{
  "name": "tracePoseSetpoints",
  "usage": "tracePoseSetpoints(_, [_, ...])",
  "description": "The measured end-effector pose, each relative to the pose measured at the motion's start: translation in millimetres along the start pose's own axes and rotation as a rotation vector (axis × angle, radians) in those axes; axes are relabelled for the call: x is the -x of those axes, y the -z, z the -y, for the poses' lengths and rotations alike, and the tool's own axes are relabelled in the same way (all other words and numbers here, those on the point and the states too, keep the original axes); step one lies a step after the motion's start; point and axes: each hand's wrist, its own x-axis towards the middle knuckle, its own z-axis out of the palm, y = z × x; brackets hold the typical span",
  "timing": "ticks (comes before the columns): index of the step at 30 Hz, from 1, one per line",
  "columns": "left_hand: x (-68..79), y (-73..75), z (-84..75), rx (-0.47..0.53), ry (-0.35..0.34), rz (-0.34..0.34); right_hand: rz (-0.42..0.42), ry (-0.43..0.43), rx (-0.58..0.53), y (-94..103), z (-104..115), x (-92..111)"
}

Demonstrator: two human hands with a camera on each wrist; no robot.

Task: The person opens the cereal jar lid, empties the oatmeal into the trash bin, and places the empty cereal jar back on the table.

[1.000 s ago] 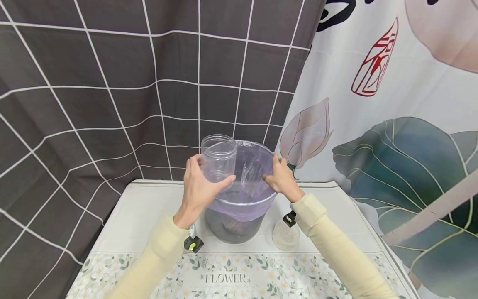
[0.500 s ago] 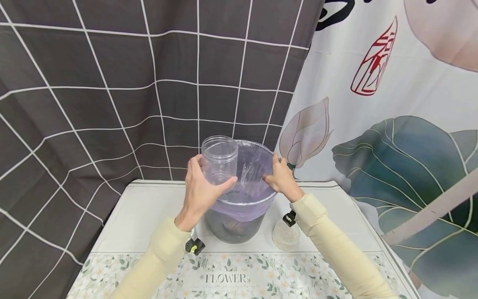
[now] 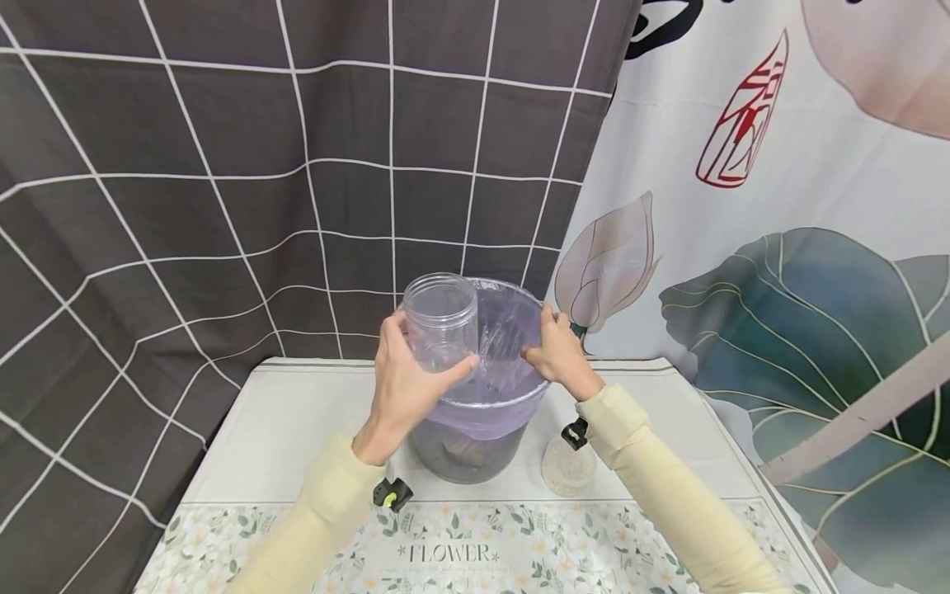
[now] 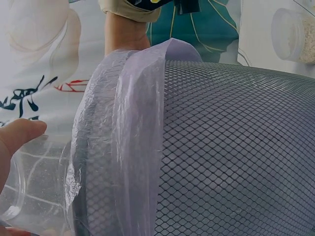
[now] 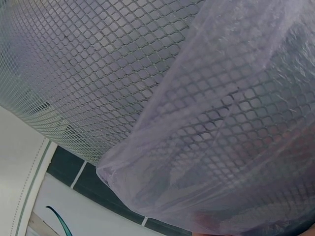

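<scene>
A clear, wide-mouthed plastic jar [image 3: 443, 318] stands mouth up in the grip of my left hand [image 3: 404, 384], thumb along its near side. The jar overlaps the left part of the bin's opening in the head view; nothing shows inside it. Below is a dark mesh wastebasket [image 3: 463, 458], lined with a translucent purple bin bag [image 3: 512, 346] folded over the rim. My right hand [image 3: 560, 353] grips the lined rim at the right, thumb inside. In the left wrist view the jar [image 4: 42, 177] is right beside the bag-covered rim. The bag [image 5: 172, 152] hides most right-hand fingers in the right wrist view.
A small clear tub [image 3: 567, 468] of pale grains stands right of the bin, under the right wrist. The white table [image 3: 297, 429] has a floral mat [image 3: 445, 553] along its front. A dark checked curtain [image 3: 334, 198] and a printed white cloth [image 3: 683, 148] hang behind.
My left hand has moved the jar a little to the right and downward, toward the bin's opening. The right hand, bin and tub have stayed in place.
</scene>
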Motion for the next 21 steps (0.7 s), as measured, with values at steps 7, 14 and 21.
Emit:
tracePoseSetpoints(7, [1.0, -3.6, -1.6, -0.014, -0.039, 0.002, 0.005, -0.002, -0.006, 0.1, -0.7, -0.4])
tracePoseSetpoints(14, [4.9, -8.3, -12.1, 0.005, -0.01, 0.027, -0.011, 0.004, 0.006, -0.6, -1.3, -1.1])
tracePoseSetpoints(21, [8.1, -17.7, -29.3, 0.048, -0.063, 0.077, -0.02, 0.001, 0.003, -1.6, -2.0, -1.7])
